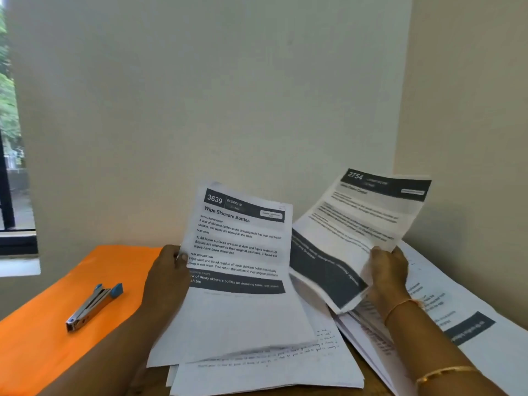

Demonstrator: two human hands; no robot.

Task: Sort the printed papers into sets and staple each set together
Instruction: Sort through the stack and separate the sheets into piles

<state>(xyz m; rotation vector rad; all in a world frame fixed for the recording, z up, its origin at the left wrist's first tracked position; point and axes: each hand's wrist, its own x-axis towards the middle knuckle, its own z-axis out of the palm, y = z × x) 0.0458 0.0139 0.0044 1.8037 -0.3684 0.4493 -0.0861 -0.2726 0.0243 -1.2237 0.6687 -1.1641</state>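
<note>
- Your left hand (168, 270) holds the 3639 sheet (240, 252) by its left edge: thumb pressed on the printed face, the other fingers hidden behind the paper
- That sheet is raised in front of you, near upright, with its bottom edge hanging over the loose pile (271, 370)
- Your right hand (388, 272) grips the 2754 sheet (360, 218) low down, fingers (380, 252) curled round a buckled fold; the top of the sheet leans away to the right
- Both wrists are lifted off the surface (373, 391), palms turned inward, forearms coming in from the bottom corners
- More printed pages (457, 310) are spread flat on the right, under your right forearm
- Handling, as I judge it: single sheets are light, limp and slick on each other; a one-edge pinch lets them droop, and a tight fist creases them, as the 2754 sheet shows
- Take hold mid-edge with flat thumb and fingers, or square a set by both long edges before it goes to the stapler (93, 307)
- The stapler lies on the orange cover (57, 324) at left, well apart from both hands, untouched
- Risk: an extra page could cling behind a sheet, so check the header numbers
</note>
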